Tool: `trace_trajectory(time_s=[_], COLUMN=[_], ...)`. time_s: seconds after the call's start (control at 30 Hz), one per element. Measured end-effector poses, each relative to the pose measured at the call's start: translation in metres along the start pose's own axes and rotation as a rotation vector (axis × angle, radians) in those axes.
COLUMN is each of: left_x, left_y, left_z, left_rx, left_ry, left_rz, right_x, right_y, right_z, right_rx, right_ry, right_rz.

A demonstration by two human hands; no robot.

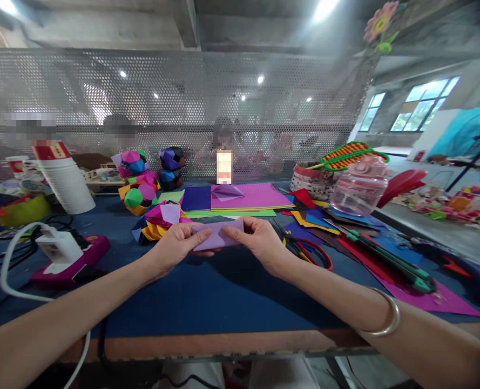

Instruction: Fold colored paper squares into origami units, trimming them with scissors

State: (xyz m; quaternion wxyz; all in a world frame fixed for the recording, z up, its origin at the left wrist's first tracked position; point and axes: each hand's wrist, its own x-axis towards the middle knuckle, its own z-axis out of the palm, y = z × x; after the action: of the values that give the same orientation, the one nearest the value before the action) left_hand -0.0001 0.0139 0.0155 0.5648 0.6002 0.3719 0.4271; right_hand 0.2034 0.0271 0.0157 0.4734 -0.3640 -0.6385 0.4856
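A small folded sheet of purple paper [217, 236] is held level above the blue table, stretched between both hands. My left hand [183, 239] pinches its left end, thumb on top and fingers underneath. At the right end, my right hand [256, 237] grips it the same way, with its thumb lying across the face. Just behind the left hand sits a multicoloured folded-paper piece [162, 220] in pink, yellow and blue. Past the paper lies a stack of coloured sheets [259, 197] with a folded purple piece [227, 192] on it. Red-handled scissors [308, 251] rest beside the right hand.
A green and black utility knife [393, 262] lies on coloured paper at right, near a pink clear bottle [359, 189] and a woven basket [310, 181]. Stacked paper cups [63, 178], a purple power strip [73, 262] with cables, and folded-paper balls [136, 192] stand left.
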Motion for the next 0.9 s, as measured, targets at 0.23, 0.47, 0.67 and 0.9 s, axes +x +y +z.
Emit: trace_trajectory(time_s=[0.23, 0.47, 0.67, 0.9], left_x=[-0.001, -0.001, 0.0, -0.001], left_y=[0.001, 0.001, -0.002, -0.001], left_z=[0.001, 0.001, -0.006, -0.006], left_rx=[0.024, 0.105, 0.297, 0.576], left_ry=[-0.006, 0.03, 0.109, 0.099], left_rz=[-0.006, 0.005, 0.031, 0.124], right_x=[0.0, -0.001, -0.001, 0.0], right_y=[0.0, 0.002, 0.003, 0.011], right_z=[0.0, -0.001, -0.003, -0.005], right_rx=[-0.019, -0.08, -0.171, -0.307], right_ry=[-0.017, -0.017, -0.065, -0.113], right_rz=[-0.032, -0.05, 0.009, 0.021])
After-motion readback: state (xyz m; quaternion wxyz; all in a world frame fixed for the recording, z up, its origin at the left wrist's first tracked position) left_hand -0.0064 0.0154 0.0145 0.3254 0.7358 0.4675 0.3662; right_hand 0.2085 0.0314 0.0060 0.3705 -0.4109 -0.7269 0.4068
